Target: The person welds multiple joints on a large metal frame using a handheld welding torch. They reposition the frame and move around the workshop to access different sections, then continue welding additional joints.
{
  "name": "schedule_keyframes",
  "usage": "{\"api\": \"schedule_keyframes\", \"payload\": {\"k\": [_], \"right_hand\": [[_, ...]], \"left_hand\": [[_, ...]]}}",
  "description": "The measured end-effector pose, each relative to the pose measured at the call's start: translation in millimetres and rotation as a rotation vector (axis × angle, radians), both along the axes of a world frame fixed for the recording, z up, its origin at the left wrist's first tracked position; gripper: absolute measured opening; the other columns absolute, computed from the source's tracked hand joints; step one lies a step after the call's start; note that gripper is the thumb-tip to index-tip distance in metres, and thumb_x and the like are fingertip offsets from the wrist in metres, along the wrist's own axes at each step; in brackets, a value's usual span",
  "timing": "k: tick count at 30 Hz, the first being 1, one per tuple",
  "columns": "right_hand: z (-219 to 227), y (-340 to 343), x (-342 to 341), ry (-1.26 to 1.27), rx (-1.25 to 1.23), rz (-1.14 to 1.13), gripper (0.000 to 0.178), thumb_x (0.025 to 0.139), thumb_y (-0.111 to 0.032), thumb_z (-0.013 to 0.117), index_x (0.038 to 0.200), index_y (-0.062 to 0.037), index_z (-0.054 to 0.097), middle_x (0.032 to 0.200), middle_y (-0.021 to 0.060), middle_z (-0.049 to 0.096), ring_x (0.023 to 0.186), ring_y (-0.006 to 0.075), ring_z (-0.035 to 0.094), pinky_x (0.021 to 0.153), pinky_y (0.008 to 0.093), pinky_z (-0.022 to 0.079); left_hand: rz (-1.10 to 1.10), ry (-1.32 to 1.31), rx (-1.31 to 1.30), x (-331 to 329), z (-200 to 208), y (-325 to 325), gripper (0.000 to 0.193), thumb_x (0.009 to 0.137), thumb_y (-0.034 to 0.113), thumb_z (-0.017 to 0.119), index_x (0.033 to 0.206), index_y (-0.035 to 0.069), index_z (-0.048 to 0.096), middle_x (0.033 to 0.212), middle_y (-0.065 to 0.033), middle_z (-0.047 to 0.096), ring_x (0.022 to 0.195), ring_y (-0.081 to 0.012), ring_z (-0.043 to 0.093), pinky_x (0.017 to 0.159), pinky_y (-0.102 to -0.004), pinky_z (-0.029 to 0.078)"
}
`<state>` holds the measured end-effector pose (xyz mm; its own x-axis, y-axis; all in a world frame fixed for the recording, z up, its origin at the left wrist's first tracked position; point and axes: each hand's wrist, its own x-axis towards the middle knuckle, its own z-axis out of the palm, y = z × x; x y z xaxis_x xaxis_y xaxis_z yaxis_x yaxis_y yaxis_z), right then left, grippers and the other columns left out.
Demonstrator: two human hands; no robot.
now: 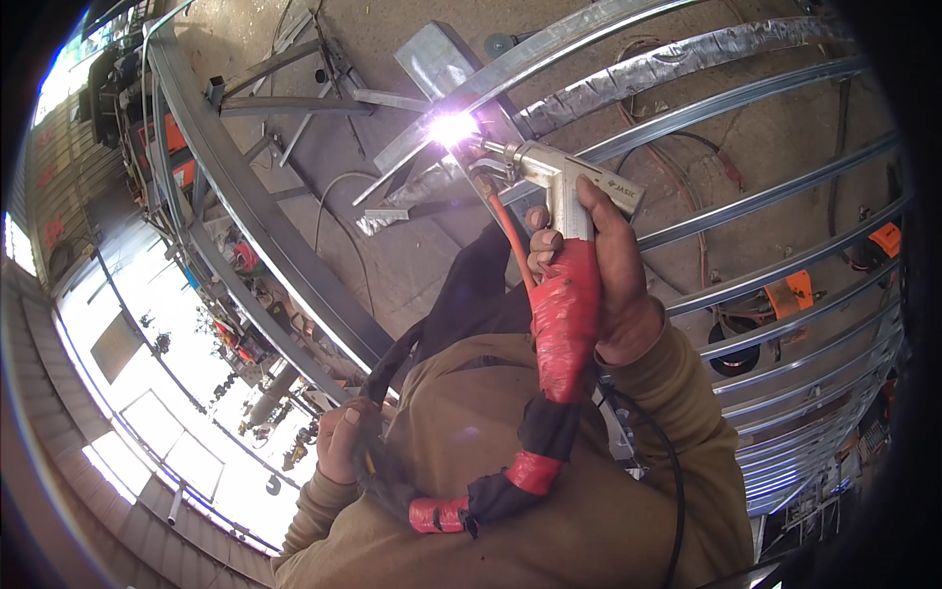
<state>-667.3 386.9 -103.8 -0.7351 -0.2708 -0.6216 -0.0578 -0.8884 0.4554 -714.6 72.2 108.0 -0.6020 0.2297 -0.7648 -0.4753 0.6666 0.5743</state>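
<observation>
My right hand (613, 265) is wrapped around the grip of a silver hand-held welding gun (579, 182), thumb along its body. Red tape (567, 334) covers the lower handle, and an orange hose (510, 231) runs up beside it to the nozzle. At the nozzle tip a bright white-violet arc (453, 128) glares on a metal frame joint; the glare hides the exact contact. The gun's thick cable, taped red and black, curves down across my brown sweater (471, 393). At the lower left, my left hand (340, 442) is closed around the black-wrapped part of this cable (383, 461).
Long parallel metal bars (756, 221) extend to the right over the floor. A heavy metal beam frame (255, 211) runs along the left. Loose metal pieces (392, 218) and cables lie below the arc. Orange items (790, 293) sit beyond the bars.
</observation>
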Motion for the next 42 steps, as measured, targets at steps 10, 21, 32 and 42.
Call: {"api": "schedule_keyframes", "payload": {"k": [10, 21, 32, 42], "right_hand": [[6.2, 0.9, -1.7, -0.019, 0.017, -0.013, 0.040, 0.109, -0.042, 0.048, 0.130, -0.0083, 0.047, 0.092, 0.0093, 0.061, 0.068, 0.0186, 0.065, 0.066, 0.0372, 0.058], [9.3, -0.7, 0.4, -0.009, 0.047, -0.012, 0.041, 0.108, -0.043, 0.050, 0.129, -0.0078, 0.048, 0.094, 0.0094, 0.062, 0.069, 0.0186, 0.066, 0.065, 0.0395, 0.060], [31.8, 20.7, 18.3, -0.136, 0.119, -0.049, 0.048, 0.105, -0.045, 0.057, 0.125, -0.0013, 0.054, 0.098, 0.0113, 0.065, 0.071, 0.0164, 0.064, 0.066, 0.0321, 0.057], [-0.2, 0.1, 3.0, -0.118, 0.035, 0.041, 0.051, 0.106, -0.046, 0.052, 0.115, 0.0038, 0.053, 0.083, 0.0093, 0.061, 0.069, 0.0192, 0.063, 0.069, 0.0384, 0.058]], "left_hand": [[-0.029, 0.022, 0.007, -0.8, 2.0, 3.8, 0.052, 0.104, 0.033, 0.046, 0.070, -0.004, 0.057, 0.072, -0.0105, 0.057, 0.070, -0.0225, 0.052, 0.069, -0.0374, 0.042], [-0.018, -0.030, -0.010, -1.8, 7.7, 5.8, 0.054, 0.105, 0.037, 0.046, 0.071, -0.004, 0.056, 0.075, -0.0097, 0.056, 0.070, -0.0202, 0.051, 0.069, -0.0355, 0.041], [0.047, -0.040, -0.059, 0.6, 6.0, 13.4, 0.053, 0.107, 0.038, 0.044, 0.070, 0.000, 0.053, 0.074, -0.0061, 0.052, 0.069, -0.0170, 0.048, 0.065, -0.0323, 0.039], [0.052, -0.023, -0.117, -1.4, -1.4, -1.0, 0.056, 0.104, 0.035, 0.042, 0.068, -0.004, 0.057, 0.069, -0.0171, 0.061, 0.070, -0.0305, 0.056, 0.077, -0.0426, 0.045]]}}
